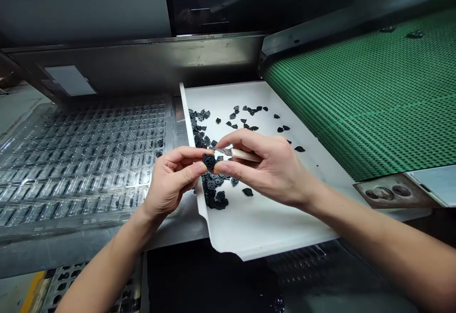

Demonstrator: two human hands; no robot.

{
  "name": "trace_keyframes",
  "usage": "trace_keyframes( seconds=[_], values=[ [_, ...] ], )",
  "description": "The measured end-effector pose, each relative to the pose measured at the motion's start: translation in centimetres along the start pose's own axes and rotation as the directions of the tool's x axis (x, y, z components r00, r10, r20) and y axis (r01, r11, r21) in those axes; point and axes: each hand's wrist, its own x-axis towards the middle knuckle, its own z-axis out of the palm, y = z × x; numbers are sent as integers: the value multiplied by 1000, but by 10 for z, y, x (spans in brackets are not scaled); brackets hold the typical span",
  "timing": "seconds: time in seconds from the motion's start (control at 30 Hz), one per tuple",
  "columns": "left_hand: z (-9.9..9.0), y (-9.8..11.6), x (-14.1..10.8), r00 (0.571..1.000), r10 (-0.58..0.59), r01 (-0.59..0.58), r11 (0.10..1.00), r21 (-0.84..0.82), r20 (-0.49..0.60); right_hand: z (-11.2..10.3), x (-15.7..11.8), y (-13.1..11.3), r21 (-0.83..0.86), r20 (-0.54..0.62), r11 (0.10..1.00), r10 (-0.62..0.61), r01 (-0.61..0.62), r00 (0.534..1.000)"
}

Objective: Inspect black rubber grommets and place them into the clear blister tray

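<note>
Between the thumb and fingertips of my left hand (pixel 164 176) is a small black plastic part (pixel 209 162) with a round patterned face turned up. My right hand (pixel 280 168) holds a craft knife (pixel 245 155) with a pale handle, its blade reaching toward the top of the part. The right thumb tip presses against the part's right side. Both hands are closed and meet above a white tray (pixel 278 227). Beneath them, many similar black parts (pixel 212 182) lie heaped along the tray's left wall, partly hidden by my fingers.
Clear plastic trays (pixel 89 156) with rows of pockets stand at left, a few black parts in them. A green mesh conveyor (pixel 370 90) slopes at right, carrying a couple of dark pieces. Behind rises a metal machine panel (pixel 213 59). More black parts (pixel 252 111) are scattered across the white tray.
</note>
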Motion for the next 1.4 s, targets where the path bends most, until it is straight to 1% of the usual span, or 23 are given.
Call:
trace_keyframes(
  seconds=[0.1,0.13,0.2,0.27,0.3,0.37,0.5,0.57,0.7,0.9,1.03,1.2,1.3,1.4],
  values=[
    [1,1,-2,1000,8,-8,1000,22,19,1,1,0,120,41,989,82,-86,996],
    [1,1,-2,999,3,-4,1000,25,33,1,2,0,125,29,988,87,-90,996],
    [1,1,-2,999,-3,2,1000,20,44,-1,3,0,99,-35,992,84,-80,996],
    [1,1,-2,999,-3,3,1000,15,32,-3,4,-1,68,-100,994,92,-85,991],
    [1,2,-2,1000,-1,1,1000,14,24,-3,5,-2,70,-107,993,102,-95,989],
    [2,2,-2,1000,3,-3,1000,13,15,-4,5,-4,95,-79,989,123,-115,989],
    [3,1,-2,999,30,-30,1000,2,33,-4,4,-5,157,39,977,143,-147,989],
    [3,1,-3,999,38,-38,999,12,32,-3,4,-5,189,76,970,143,-155,987],
    [3,-1,-4,998,62,-63,995,79,16,-3,4,-6,191,73,972,123,-134,990],
    [0,-3,-8,990,140,-133,955,264,-5,-6,2,-10,154,99,979,121,-135,988],
    [1,-2,-12,989,148,-144,933,330,12,-6,1,-10,173,115,974,129,-148,985],
    [1,-1,-12,986,163,-168,928,333,43,-5,3,-10,230,132,956,155,-183,979],
    [1,-2,-11,988,148,-155,946,285,44,-6,4,-10,271,110,940,184,-208,977],
    [1,-3,-9,991,128,-135,966,222,48,-7,5,-11,277,80,936,204,-218,976]
  ],
)
